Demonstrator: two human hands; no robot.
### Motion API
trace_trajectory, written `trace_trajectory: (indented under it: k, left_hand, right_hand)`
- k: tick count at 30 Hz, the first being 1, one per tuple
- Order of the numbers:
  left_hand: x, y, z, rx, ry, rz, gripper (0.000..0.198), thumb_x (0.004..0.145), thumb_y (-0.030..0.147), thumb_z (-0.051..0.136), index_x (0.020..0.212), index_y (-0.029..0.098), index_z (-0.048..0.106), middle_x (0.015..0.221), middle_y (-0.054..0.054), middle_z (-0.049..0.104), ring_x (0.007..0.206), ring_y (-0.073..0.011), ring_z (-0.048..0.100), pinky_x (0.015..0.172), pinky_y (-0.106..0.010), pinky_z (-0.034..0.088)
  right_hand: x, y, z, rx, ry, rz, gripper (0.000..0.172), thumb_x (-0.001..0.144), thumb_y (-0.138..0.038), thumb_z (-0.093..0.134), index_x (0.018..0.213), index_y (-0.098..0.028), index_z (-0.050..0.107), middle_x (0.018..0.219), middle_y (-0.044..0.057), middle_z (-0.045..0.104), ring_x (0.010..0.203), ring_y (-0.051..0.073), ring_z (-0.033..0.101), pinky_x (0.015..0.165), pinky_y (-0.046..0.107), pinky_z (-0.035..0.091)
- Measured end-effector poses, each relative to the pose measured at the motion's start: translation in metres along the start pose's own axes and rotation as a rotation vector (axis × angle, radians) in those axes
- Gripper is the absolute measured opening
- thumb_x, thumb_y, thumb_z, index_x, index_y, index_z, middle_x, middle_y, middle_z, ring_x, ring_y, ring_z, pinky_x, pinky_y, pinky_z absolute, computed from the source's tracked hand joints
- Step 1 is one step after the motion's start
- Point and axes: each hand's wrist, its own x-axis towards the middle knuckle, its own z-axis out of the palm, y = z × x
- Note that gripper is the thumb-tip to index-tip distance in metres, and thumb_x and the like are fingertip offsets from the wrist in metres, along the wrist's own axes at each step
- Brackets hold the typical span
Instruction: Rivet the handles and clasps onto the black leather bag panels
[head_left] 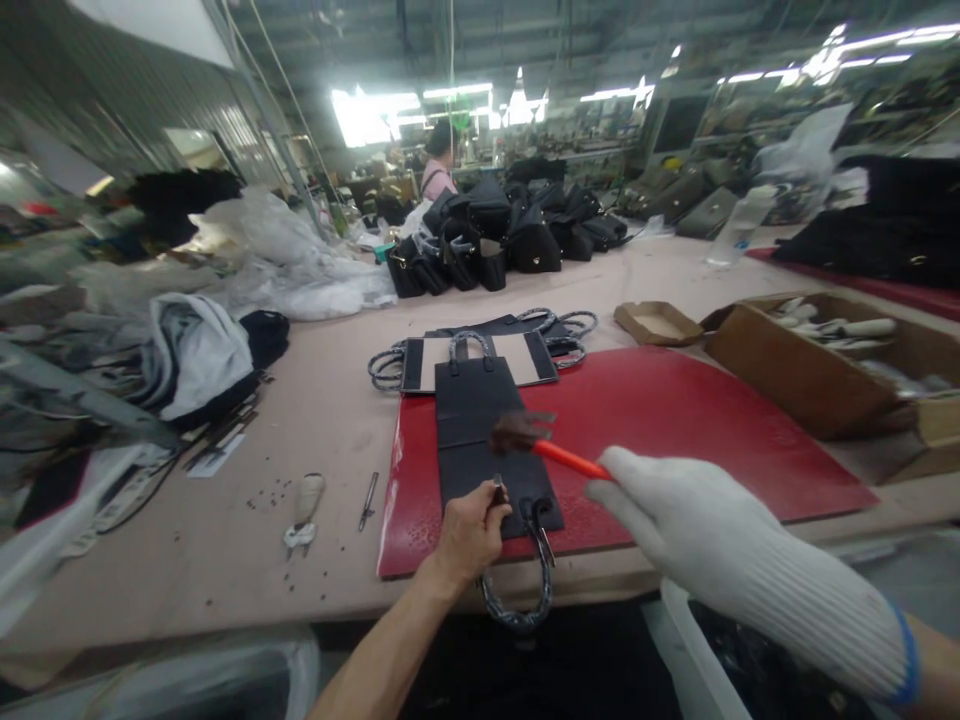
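My bare left hand [469, 530] is closed around a short metal punch [498, 486], whose round top sticks up from the fist. It stands over a flat black leather bag piece [480, 415] with braided grey-black handles at both ends; the punch's lower tip is hidden by my fingers. In its white knit glove, my right hand [675, 510] grips a hammer [571, 459] by its orange-red handle. The dark hammer head is blurred and hangs above the bag piece, right of and beyond the punch top. Underneath lies a red mat [637, 430].
More bag pieces [517, 350] with braided handles lie behind. To the left are an awl-like tool [306, 500] and a thin metal rod [368, 500]. A cardboard box [795, 370] stands right, a bottle [739, 230] farther back. Finished-looking black bags [536, 240] and a person [436, 165] are beyond.
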Motion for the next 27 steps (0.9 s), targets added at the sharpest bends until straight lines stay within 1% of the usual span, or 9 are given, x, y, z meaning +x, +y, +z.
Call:
trace_trajectory:
  k: [2, 4, 7, 9, 13, 17, 21, 25, 27]
  left_hand:
    - [0.0, -0.001, 0.0, -0.004, -0.002, -0.004, 0.013, 0.093, 0.014, 0.055, 0.1, 0.022, 0.061, 0.091, -0.004, 0.075, 0.084, -0.0206, 0.075, 0.075, -0.028, 0.057]
    - [0.0, -0.001, -0.001, 0.011, -0.009, -0.009, 0.012, 0.092, 0.014, 0.056, 0.1, 0.022, 0.062, 0.091, -0.004, 0.075, 0.084, -0.0213, 0.075, 0.074, -0.028, 0.056]
    - [0.001, 0.0, -0.001, 0.025, -0.021, -0.019, 0.013, 0.092, 0.014, 0.055, 0.1, 0.023, 0.062, 0.089, -0.004, 0.075, 0.08, -0.0213, 0.074, 0.07, -0.028, 0.054]
    - [0.001, 0.0, -0.002, 0.015, -0.024, -0.02, 0.013, 0.093, 0.014, 0.055, 0.099, 0.023, 0.062, 0.089, -0.004, 0.075, 0.08, -0.0209, 0.074, 0.07, -0.027, 0.054]
    - [0.001, 0.002, -0.003, 0.012, -0.019, -0.011, 0.01, 0.094, 0.015, 0.055, 0.098, 0.022, 0.061, 0.09, -0.004, 0.075, 0.082, -0.0209, 0.074, 0.073, -0.028, 0.055]
    - [0.002, 0.002, -0.005, 0.024, -0.032, -0.013, 0.01, 0.095, 0.016, 0.055, 0.099, 0.022, 0.061, 0.089, -0.004, 0.075, 0.082, -0.0205, 0.074, 0.074, -0.028, 0.056]
    - [0.001, -0.001, -0.007, 0.028, -0.032, 0.014, 0.01, 0.095, 0.016, 0.056, 0.1, 0.022, 0.062, 0.092, -0.005, 0.076, 0.084, -0.0202, 0.074, 0.076, -0.028, 0.057]
    - [-0.006, -0.001, -0.005, -0.017, -0.029, 0.022, 0.013, 0.094, 0.019, 0.058, 0.102, 0.021, 0.067, 0.089, -0.004, 0.075, 0.08, -0.0192, 0.074, 0.073, -0.027, 0.058]
    - [-0.008, 0.002, -0.006, -0.095, 0.022, -0.085, 0.011, 0.093, 0.021, 0.06, 0.099, 0.022, 0.069, 0.089, -0.004, 0.076, 0.081, -0.0188, 0.074, 0.076, -0.027, 0.059]
  right_hand:
    - [-0.003, -0.003, -0.004, 0.178, 0.171, 0.006, 0.036, 0.107, -0.045, 0.033, 0.086, -0.023, 0.053, 0.066, 0.003, 0.062, 0.055, 0.021, 0.061, 0.053, 0.03, 0.03]
    - [-0.009, -0.005, 0.003, 0.243, 0.213, 0.001, 0.04, 0.108, -0.046, 0.027, 0.088, -0.023, 0.054, 0.066, 0.004, 0.063, 0.053, 0.021, 0.059, 0.053, 0.03, 0.031]
    - [-0.018, 0.001, 0.023, 0.12, 0.005, 0.003, 0.032, 0.102, -0.041, 0.036, 0.085, -0.022, 0.055, 0.068, 0.008, 0.066, 0.055, 0.024, 0.06, 0.053, 0.032, 0.027]
    - [-0.016, 0.007, 0.034, 0.164, -0.097, 0.05, 0.03, 0.102, -0.039, 0.038, 0.083, -0.023, 0.055, 0.071, 0.007, 0.067, 0.06, 0.024, 0.062, 0.056, 0.032, 0.03]
    - [0.012, 0.016, 0.052, 0.377, -0.098, 0.184, 0.033, 0.106, -0.039, 0.038, 0.082, -0.022, 0.052, 0.076, 0.003, 0.065, 0.067, 0.019, 0.061, 0.061, 0.028, 0.038]
    - [0.047, 0.017, 0.091, 0.27, -0.225, 0.282, 0.027, 0.102, -0.038, 0.055, 0.082, -0.02, 0.058, 0.079, 0.004, 0.067, 0.073, 0.019, 0.063, 0.06, 0.027, 0.036]
    - [0.059, 0.015, 0.127, 0.201, -0.284, 0.323, 0.023, 0.096, -0.04, 0.065, 0.092, -0.018, 0.065, 0.087, 0.01, 0.071, 0.081, 0.026, 0.068, 0.06, 0.03, 0.034]
    - [0.059, 0.014, 0.135, 0.16, -0.318, 0.343, 0.025, 0.096, -0.043, 0.062, 0.097, -0.019, 0.067, 0.091, 0.012, 0.072, 0.086, 0.03, 0.07, 0.063, 0.033, 0.037]
    - [0.06, 0.014, 0.134, 0.158, -0.334, 0.346, 0.027, 0.096, -0.046, 0.062, 0.096, -0.02, 0.067, 0.09, 0.011, 0.073, 0.085, 0.031, 0.07, 0.063, 0.033, 0.038]
